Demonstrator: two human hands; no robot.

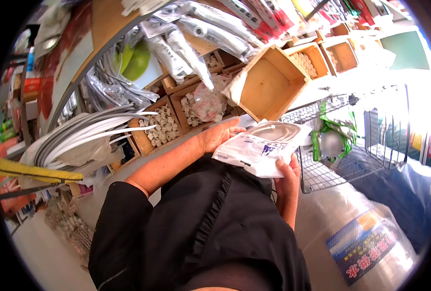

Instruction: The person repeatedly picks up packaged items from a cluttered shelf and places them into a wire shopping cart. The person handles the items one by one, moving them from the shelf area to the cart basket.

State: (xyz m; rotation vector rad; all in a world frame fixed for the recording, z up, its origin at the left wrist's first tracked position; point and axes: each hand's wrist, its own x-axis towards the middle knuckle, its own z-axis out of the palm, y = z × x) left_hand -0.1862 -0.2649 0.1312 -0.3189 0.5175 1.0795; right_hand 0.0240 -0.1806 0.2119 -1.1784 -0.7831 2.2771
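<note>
In front of my body, a printed plastic package with a coiled hose or tube visible inside lies across both hands. My right hand grips its lower right corner, thumb on top. At the package's upper left edge is my left hand, palm turned up and fingers extended; its fingertips are partly hidden, and whether they hold the package cannot be told. Just above the package, an empty wooden box sits tilted at the shelf's edge.
Wooden bins of white pipe fittings line the shelf, with bagged flexible hoses above. Coiled white and gray pipes jut out at left. To the right stand a wire basket holding green packages and a large wrapped roll.
</note>
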